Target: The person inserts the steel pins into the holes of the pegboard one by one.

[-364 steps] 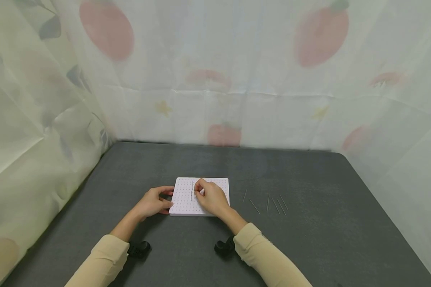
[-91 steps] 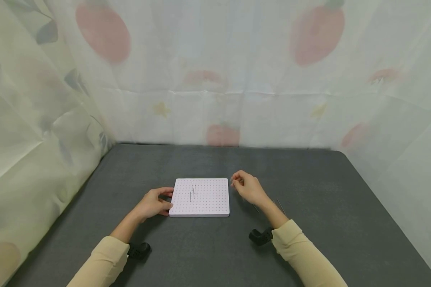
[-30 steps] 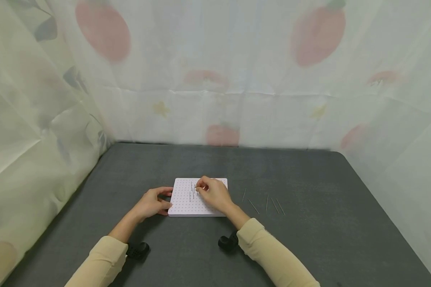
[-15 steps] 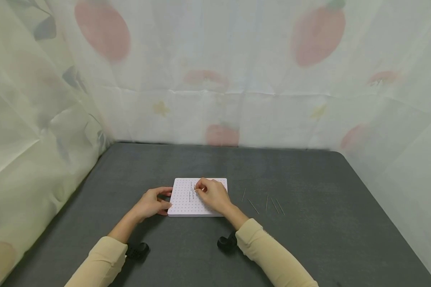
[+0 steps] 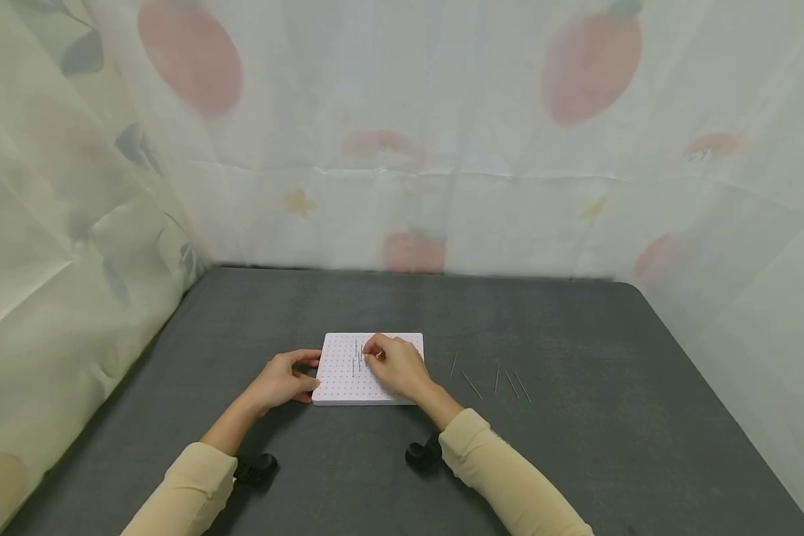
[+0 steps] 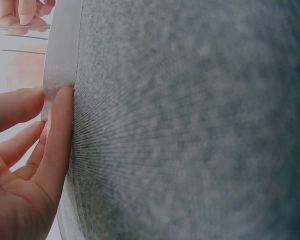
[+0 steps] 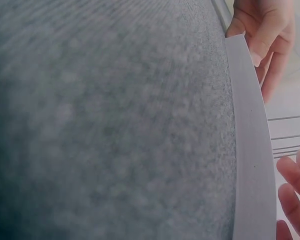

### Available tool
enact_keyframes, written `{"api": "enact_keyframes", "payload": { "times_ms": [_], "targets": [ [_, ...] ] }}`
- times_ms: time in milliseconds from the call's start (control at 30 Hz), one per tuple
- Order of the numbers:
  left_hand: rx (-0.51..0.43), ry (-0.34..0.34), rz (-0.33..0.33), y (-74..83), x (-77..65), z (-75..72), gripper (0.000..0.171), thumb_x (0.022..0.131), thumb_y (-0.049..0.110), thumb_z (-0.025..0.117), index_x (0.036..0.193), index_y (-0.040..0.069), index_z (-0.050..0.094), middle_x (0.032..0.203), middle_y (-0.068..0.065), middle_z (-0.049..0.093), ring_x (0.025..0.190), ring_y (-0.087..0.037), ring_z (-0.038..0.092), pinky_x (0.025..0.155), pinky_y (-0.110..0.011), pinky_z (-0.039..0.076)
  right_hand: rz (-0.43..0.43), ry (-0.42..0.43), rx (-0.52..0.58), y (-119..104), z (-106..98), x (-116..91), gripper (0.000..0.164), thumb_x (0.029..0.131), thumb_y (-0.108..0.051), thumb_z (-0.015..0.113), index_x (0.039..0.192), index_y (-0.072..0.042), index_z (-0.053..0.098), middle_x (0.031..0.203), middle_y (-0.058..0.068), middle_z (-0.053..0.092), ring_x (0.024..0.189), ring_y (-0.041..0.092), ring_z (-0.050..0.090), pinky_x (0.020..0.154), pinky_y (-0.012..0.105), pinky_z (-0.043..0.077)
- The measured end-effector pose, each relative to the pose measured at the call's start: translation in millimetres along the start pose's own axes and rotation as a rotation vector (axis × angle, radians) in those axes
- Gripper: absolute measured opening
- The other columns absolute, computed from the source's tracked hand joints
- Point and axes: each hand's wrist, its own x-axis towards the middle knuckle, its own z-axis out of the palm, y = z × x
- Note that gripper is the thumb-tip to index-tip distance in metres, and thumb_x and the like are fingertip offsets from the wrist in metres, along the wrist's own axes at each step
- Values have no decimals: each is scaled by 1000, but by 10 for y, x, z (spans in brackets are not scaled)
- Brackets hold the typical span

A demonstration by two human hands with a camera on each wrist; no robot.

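Note:
A white pegboard (image 5: 338, 396) with rows of small holes lies on the dark table. My left hand (image 5: 283, 383) holds its left side; in the left wrist view, the thumb and fingers (image 6: 60, 130) grip the board's corner. Several thin metal pins (image 5: 353, 368) stand upright in the left-middle part of the board. Over the board, my right hand (image 5: 397, 366) pinches a thin pin between thumb and forefinger, beside the standing ones. The pin's lower end is hard to make out. In the right wrist view, right-hand fingertips (image 7: 292, 197) are close to the standing pins (image 7: 290, 136).
Several loose metal pins (image 5: 497, 378) lie on the table (image 5: 576, 447) to the right of the board. A patterned curtain (image 5: 496, 216) hangs behind the table and along both sides. Black wrist devices (image 5: 256, 470) are on both wrists.
Three seconds ago my right hand was right of the board; now it is over it, by the standing pins. Fewer loose pins lie on the table than twelve seconds ago. The left hand stays put.

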Motion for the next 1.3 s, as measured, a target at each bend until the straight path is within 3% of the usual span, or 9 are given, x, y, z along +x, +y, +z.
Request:
{"api": "enact_keyframes", "payload": {
  "times_ms": [467,1067,1300],
  "targets": [
    [3,-2,11,8,-9,11,58,80,-3,64,134,-1,43,123,-22,47,80,-20,62,62,-35,57,7,-65,12,82,-178,-44,9,84,-16,62,92,-19,65,87,-9,68,78,6,61,68,21,49],
    [5,1,-4,5,10,7,58,80,-3,64,134,0,43,123,-22,47,80,-19,62,62,-35,57,-23,-17,10,284,-564,-199,10,86,-15,62,96,-14,65,88,-6,66,81,13,60,68,25,49],
    [3,-4,-6,4,9,2,58,80,-3,64,135,1,43,124,-22,46,80,-19,62,62,-35,57,13,-12,12,423,-681,-303,11,86,-15,63,97,-15,65,87,-7,65,80,10,59,71,28,49]
  ]
}}
